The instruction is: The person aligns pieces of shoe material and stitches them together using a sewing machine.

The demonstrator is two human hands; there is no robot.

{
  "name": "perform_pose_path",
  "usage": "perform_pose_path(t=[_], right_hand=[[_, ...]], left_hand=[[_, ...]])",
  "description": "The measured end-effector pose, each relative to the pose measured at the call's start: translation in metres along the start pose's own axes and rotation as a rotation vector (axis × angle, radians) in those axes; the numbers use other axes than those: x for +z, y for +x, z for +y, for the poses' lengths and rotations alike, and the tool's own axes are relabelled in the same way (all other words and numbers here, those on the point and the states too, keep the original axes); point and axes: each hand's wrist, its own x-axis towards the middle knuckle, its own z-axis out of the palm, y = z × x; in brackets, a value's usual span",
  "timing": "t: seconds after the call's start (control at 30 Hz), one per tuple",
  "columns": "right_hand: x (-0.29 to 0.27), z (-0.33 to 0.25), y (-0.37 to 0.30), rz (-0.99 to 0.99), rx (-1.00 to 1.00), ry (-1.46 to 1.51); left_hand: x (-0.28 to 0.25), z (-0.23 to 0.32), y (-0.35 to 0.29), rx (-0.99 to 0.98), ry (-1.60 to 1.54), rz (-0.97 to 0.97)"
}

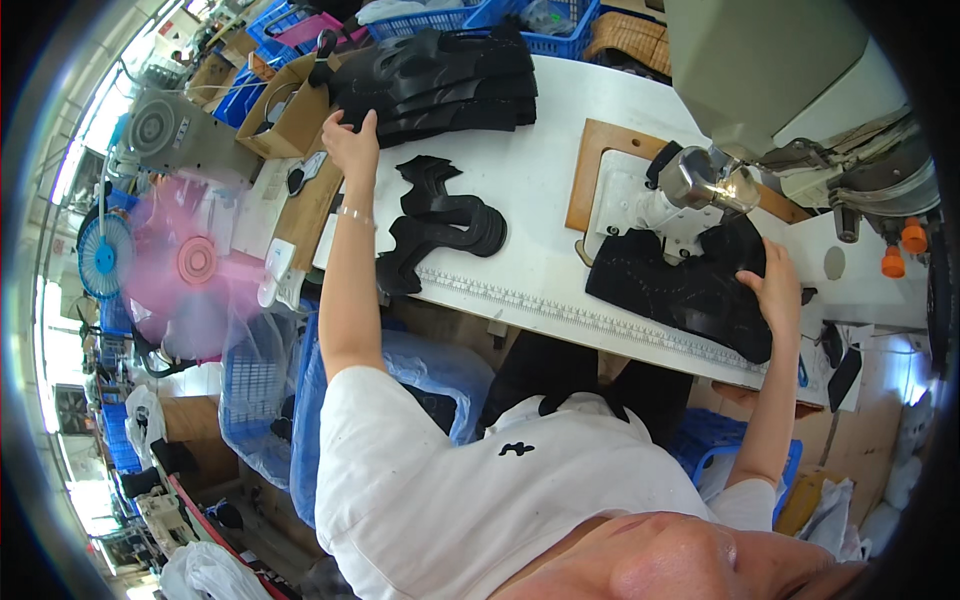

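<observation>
My left hand reaches to the near left edge of a stack of black shoe uppers at the back left of the table. Its thumb and fingers are apart, and nothing shows between them. My right hand holds the right end of a single black shoe upper, thumb on top and fingers past the edge. That upper lies on the table in front of the sewing machine's head. Between my hands rests a small overlapping pile of curved black pieces.
A printed ruler strip runs along the front of the white table. A cardboard box and a pink fan stand at the left. Blue baskets line the back; a plastic-lined blue bin sits below the table's left.
</observation>
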Motion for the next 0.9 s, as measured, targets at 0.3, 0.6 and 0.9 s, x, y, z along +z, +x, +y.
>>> perform_pose_path(t=[0.3,0.6,0.9], right_hand=[[-0.006,-0.013,0.003,0.256,-0.049,0.102],[-0.125,-0.039,-0.085,0.151,-0.213,0.569],[-0.106,-0.075,-0.008,0.476,-0.359,0.375]], left_hand=[[-0.084,-0.004,-0.047,1.116,0.454,-0.674],[-0.143,0.066,-0.038,1.155,0.393,-0.543],[-0.171,0.222,-0.14,0.831,-0.542,-0.631]])
